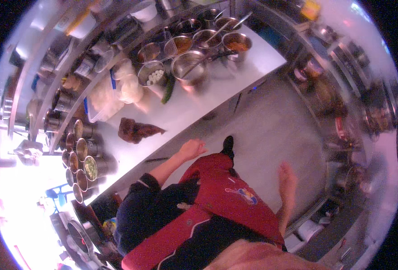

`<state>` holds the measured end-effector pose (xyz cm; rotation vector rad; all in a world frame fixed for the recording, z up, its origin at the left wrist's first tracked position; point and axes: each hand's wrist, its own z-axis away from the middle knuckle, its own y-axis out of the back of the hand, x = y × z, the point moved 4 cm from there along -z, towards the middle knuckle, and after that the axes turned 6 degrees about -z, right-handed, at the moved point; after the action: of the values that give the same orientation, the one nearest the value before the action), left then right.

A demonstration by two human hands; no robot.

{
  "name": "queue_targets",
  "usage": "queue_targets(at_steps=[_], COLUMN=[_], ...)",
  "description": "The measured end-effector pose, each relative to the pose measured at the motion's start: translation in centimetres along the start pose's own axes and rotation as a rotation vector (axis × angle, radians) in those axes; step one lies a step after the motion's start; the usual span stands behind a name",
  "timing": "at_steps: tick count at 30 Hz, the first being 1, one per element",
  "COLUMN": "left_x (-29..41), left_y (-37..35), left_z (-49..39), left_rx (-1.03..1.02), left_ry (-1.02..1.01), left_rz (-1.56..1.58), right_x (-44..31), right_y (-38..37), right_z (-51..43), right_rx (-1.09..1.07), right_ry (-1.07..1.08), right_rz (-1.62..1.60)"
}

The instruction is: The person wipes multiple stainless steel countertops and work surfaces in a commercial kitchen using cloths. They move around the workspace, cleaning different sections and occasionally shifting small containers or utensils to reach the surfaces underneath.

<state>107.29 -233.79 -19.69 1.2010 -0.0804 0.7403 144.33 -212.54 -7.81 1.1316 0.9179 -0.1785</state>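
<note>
My left hand (193, 149) is in front of the red apron, near the front edge of the white worktop (199, 104). Its fingers are curled and no object shows in it. On the other side of my body, my right hand (287, 173) hangs over the grey floor, too blurred for its fingers to be told apart. Nothing is seen in it. A crumpled reddish-brown item (136, 131), perhaps a cloth, lies on the worktop beyond my left hand. Farther along are a green cucumber-like vegetable (168, 90) and a metal pot (151, 72) with small white balls.
Several metal pots (236, 44), some with ladles, stand at the worktop's far end. A clear plastic tub (104, 101) and metal containers (90, 167) line its back. Shelves (74, 64) rise behind. Cookware (376, 114) crowds the right side across the floor (266, 128).
</note>
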Motion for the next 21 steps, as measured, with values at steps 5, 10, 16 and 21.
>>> queue_targets(at_steps=[5,10,16,21], left_x=[0.0,1.8,2.6,3.8], left_y=[0.9,4.7,5.9,3.0], left_z=[-8.8,-14.0,-16.5,-15.6], left_rx=[0.214,0.278,0.187,0.359], left_ry=[-0.112,-0.038,0.227,0.345], left_rz=[-0.032,0.001,0.029,0.074], right_x=[0.2,-3.4,-2.9,-3.8], right_y=[3.0,5.6,3.5,3.7], right_z=[-9.2,-19.0,-27.7,-36.3], right_rx=[0.034,0.058,-0.157,-0.263], right_ry=[-0.027,0.167,0.3,0.614], right_rz=[0.106,0.157,0.157,0.244])
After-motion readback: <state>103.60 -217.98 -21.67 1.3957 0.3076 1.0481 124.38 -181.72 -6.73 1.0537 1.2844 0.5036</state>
